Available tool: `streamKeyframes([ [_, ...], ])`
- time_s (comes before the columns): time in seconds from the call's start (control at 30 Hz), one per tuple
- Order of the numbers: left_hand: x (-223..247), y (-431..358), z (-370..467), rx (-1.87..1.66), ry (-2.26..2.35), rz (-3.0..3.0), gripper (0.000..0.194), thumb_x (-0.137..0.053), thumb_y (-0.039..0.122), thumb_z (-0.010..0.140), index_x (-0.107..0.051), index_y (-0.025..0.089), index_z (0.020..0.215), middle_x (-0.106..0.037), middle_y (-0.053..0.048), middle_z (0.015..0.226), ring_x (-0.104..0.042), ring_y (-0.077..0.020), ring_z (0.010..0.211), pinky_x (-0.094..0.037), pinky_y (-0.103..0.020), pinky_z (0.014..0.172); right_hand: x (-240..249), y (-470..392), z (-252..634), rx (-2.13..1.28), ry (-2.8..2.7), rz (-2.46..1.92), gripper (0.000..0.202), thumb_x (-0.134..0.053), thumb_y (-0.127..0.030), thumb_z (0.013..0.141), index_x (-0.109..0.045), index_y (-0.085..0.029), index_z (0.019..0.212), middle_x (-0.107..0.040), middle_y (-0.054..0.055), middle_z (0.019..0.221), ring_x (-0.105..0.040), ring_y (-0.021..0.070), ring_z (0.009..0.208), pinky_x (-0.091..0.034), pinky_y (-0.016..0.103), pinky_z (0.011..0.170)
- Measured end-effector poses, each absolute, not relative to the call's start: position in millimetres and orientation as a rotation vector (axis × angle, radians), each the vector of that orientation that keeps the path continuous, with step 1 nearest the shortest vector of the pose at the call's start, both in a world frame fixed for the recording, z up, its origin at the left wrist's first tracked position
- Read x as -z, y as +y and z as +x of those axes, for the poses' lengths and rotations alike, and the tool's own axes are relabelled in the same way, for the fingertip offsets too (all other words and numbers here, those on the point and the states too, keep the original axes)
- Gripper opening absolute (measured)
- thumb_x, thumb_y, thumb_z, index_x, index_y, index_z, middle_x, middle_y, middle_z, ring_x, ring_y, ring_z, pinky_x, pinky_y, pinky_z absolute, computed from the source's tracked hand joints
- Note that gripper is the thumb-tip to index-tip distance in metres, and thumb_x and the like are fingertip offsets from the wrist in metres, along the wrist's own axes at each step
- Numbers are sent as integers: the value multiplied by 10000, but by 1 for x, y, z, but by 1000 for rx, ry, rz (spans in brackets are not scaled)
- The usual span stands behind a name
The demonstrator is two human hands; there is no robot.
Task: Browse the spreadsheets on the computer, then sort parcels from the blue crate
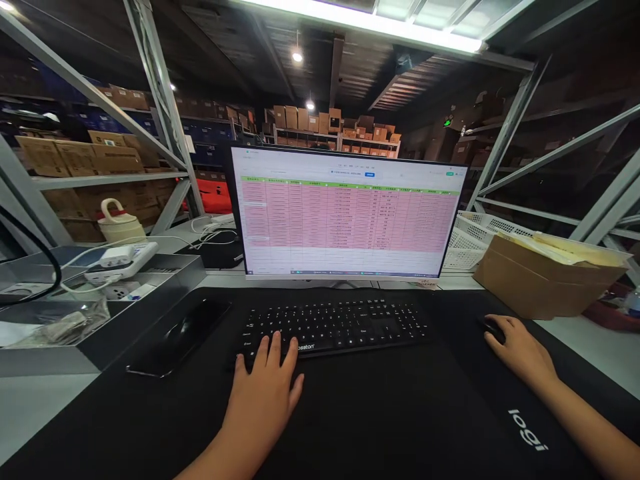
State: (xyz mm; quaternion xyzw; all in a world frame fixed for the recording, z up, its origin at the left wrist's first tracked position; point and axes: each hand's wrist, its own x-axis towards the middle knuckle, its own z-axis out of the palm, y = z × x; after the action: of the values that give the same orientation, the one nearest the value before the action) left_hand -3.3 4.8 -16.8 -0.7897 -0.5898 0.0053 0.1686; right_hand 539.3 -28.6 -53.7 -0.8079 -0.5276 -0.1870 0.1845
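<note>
My left hand (267, 377) rests with fingers spread on the lower left keys of a black keyboard (335, 323). My right hand (523, 350) is wrapped over a black computer mouse (494, 329), which shows only in part beneath the fingers. Both lie on a wide black desk mat (380, 420). Behind the keyboard stands a monitor (345, 213) showing a spreadsheet with a green header row and pink rows; its text is too small to read. A dark smartphone (180, 337) lies face up left of the keyboard.
At left, a grey tray (90, 347) holds a white power strip (123, 259) and cables, with a cream bottle (120, 223) behind. At right stand a cardboard box (540, 277) of papers and white plastic baskets (465, 243). Metal shelf posts (167, 100) flank the desk.
</note>
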Motion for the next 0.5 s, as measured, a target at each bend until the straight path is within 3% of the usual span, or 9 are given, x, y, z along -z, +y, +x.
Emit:
streamKeyframes([
  [0.17, 13, 4, -2, 19, -1688, -2259, 539, -407, 291, 954, -419, 202, 1485, -383, -203, 1550, -385, -396, 1424, -378, -675, 1075, 56, -28, 543, 468, -1496, -2294, 504, -427, -529, 848, -605, -273, 1244, -624, 88, 1253, -676, 274, 985, -548, 421, 819],
  [0.4, 19, 3, -3, 120, -1697, -2281, 543, -434, 304, 945, -431, 222, 1482, -398, -195, 1548, -394, -386, 1421, -380, -675, 1078, 64, -22, 554, 375, -1477, -2237, 583, -358, -583, 812, -590, -220, 1205, -615, 140, 1221, -629, 327, 1135, -498, 458, 977],
  [0.5, 25, 3, -5, 201, -1706, -2282, 540, -435, 349, 948, -442, 235, 1476, -405, -188, 1547, -396, -386, 1420, -373, -682, 1081, 72, -16, 566, 354, -1533, -2164, 553, -381, -607, 792, -583, -258, 1170, -631, 135, 1188, -618, 326, 1169, -487, 444, 1002],
])
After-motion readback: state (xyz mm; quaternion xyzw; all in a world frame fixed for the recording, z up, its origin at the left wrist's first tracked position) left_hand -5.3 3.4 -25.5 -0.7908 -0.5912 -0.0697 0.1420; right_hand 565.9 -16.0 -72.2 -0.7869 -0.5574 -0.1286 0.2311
